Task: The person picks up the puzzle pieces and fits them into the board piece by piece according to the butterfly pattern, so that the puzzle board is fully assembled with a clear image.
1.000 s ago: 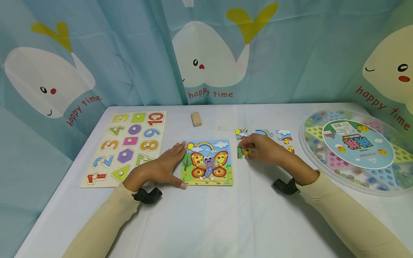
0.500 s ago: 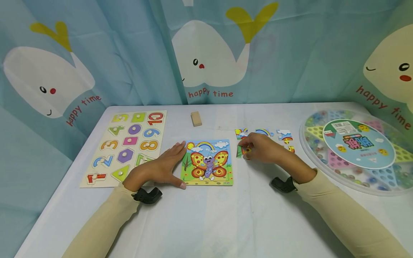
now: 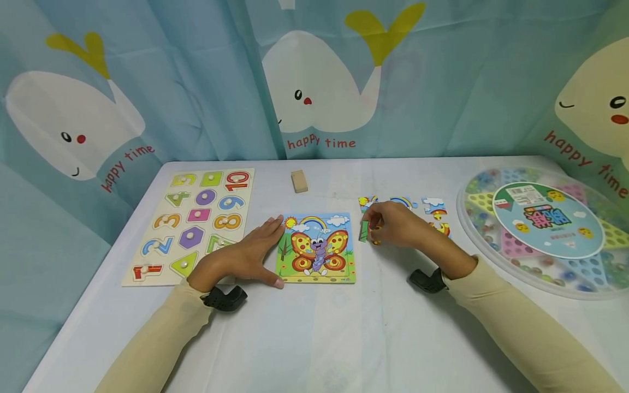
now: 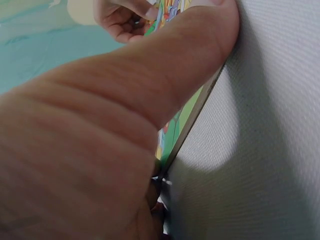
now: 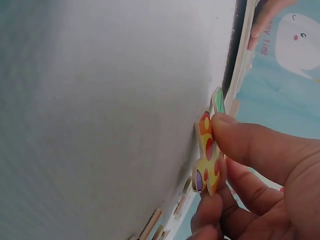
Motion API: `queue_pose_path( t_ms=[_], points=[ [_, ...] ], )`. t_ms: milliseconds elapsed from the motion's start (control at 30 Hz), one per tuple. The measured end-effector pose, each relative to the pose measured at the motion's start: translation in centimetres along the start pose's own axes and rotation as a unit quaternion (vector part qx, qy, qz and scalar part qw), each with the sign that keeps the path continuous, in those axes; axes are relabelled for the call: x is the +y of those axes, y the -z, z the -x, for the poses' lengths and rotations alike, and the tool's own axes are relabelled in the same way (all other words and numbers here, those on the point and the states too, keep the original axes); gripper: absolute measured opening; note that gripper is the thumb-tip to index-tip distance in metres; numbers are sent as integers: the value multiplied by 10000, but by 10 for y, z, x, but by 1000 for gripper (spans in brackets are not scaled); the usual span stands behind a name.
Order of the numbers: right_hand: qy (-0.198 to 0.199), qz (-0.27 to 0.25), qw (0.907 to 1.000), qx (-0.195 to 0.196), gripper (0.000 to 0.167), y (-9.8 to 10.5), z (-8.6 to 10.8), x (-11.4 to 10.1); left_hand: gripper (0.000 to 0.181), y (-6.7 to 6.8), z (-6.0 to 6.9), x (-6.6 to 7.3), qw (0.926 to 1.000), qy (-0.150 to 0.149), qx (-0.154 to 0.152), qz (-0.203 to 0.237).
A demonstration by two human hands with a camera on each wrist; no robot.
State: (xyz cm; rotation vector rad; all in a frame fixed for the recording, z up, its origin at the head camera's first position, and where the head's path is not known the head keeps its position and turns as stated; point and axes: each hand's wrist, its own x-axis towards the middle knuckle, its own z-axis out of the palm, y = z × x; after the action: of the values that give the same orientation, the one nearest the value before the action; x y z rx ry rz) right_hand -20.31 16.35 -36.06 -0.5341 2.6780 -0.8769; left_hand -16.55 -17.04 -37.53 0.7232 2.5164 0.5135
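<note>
A square butterfly puzzle board (image 3: 316, 248) lies flat on the table. My left hand (image 3: 248, 256) rests at its left side with fingers and thumb spread, the thumb along the lower left corner. In the left wrist view the thumb (image 4: 165, 65) lies across the board's edge. To the right of the board, my right hand (image 3: 400, 226) pinches a puzzle piece (image 3: 363, 231) between thumb and fingers. In the right wrist view this puzzle piece (image 5: 206, 155) stands tilted, showing yellow and orange with red spots and a green corner. Several loose pieces (image 3: 434, 206) lie behind and beside the right hand, partly hidden by it.
A peg board (image 3: 191, 224) with numbers and shapes lies at the left, near the left hand. A small wooden block (image 3: 298, 181) sits at the back. The round game box (image 3: 545, 232) with beads occupies the right. A curtain (image 3: 417, 109) hangs behind the table.
The puzzle piece under my right hand went from lying flat to tilted up in its pinch. The right hand shifted slightly left. My left hand and the board stayed put.
</note>
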Motion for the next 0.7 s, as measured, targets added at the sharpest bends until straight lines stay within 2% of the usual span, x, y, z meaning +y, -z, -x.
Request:
queue_pose_path(
  t_ms=[333, 567, 700],
  points=[
    [50, -163, 9999, -21, 20, 1, 2, -2, 122, 1, 1, 0, 10000, -76, 47, 31],
    [382, -282, 9988, -80, 19, 4, 3, 0, 122, 0, 0, -1, 10000, -60, 40, 9],
    [388, -388, 9985, -35, 20, 8, 4, -1, 121, -1, 0, -2, 9999, -99, 55, 50]
  ],
)
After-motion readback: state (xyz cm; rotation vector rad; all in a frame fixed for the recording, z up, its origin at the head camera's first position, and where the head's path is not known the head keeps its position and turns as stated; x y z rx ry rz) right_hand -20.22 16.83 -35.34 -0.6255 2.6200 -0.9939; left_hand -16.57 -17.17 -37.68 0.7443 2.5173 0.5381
